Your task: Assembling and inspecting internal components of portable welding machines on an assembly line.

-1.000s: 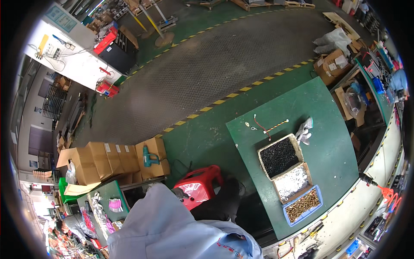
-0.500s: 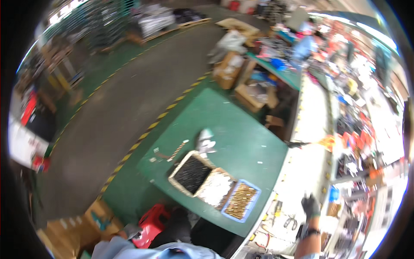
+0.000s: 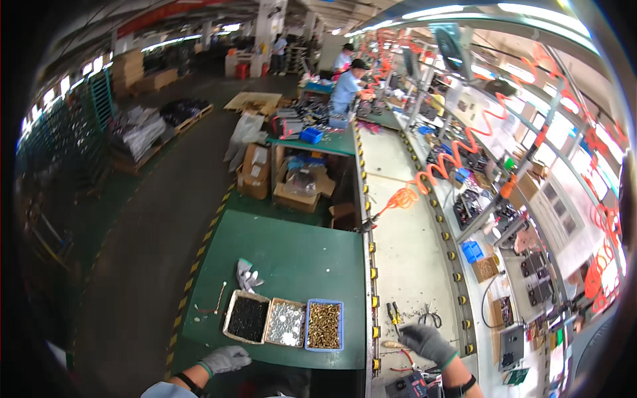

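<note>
Right hand (image 3: 428,343), gloved, fingers spread over pliers (image 3: 394,312) at belt's (image 3: 411,259) near edge, left hand (image 3: 225,360) loosely curled by green bench's (image 3: 292,259) near edge w/ trays (image 3: 285,323) — blind grab could knock pliers off.

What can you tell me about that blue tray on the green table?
The blue tray is a small, open, rectangular bin, plastic by the look of it, filled with small brass-coloured parts. It sits flat near the green table's front edge, rightmost in a row of three, right against a tray of silvery parts. Neither gloved hand touches it.
</note>
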The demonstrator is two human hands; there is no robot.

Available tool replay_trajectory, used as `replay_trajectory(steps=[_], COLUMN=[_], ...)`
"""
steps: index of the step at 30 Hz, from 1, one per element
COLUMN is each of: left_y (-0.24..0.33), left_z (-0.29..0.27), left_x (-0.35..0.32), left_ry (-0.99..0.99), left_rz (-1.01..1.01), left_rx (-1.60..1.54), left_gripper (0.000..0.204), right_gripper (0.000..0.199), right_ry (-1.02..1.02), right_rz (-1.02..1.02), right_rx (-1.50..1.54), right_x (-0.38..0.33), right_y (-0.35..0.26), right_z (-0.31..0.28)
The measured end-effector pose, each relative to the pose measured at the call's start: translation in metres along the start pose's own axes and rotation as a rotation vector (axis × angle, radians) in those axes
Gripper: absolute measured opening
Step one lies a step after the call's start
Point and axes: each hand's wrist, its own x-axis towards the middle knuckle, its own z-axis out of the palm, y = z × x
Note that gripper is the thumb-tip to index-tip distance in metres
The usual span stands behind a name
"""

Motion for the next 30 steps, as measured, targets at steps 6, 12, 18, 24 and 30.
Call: replay_trajectory(steps=[6, 12, 18, 24, 30], left_y=[0.163, 0.242, 0.271, 0.257, 0.239], left_z=[0.041, 0.16, 0.257, 0.318, 0.414], left_x=[0.054, 0.108, 0.095, 0.073, 0.034], left_ry=[-0.071, -0.41, -0.706, -0.731, -0.904], left_rz=[0.5, 0.751, 0.887, 0.888, 0.775], left_rx=[0.439, 0.668, 0.821, 0.857, 0.947], left_gripper=[0.056, 0.06, 0.06, 0.062, 0.059], right_gripper=[0.037, 0.023, 0.024, 0.024, 0.022], right_ry=[-0.216, 0.292, 0.485, 0.792, 0.875], right_rz=[0.123, 0.237, 0.437, 0.707, 1.189], right_rx=[-0.347, -0.179, -0.098, 0.034, 0.159], right_x=[-0.156, -0.273, -0.386, -0.493, -0.603], right_y=[-0.041, -0.106, -0.096, -0.062, -0.067], right_z=[-0.035, -0.041, 0.018, 0.138, 0.225])
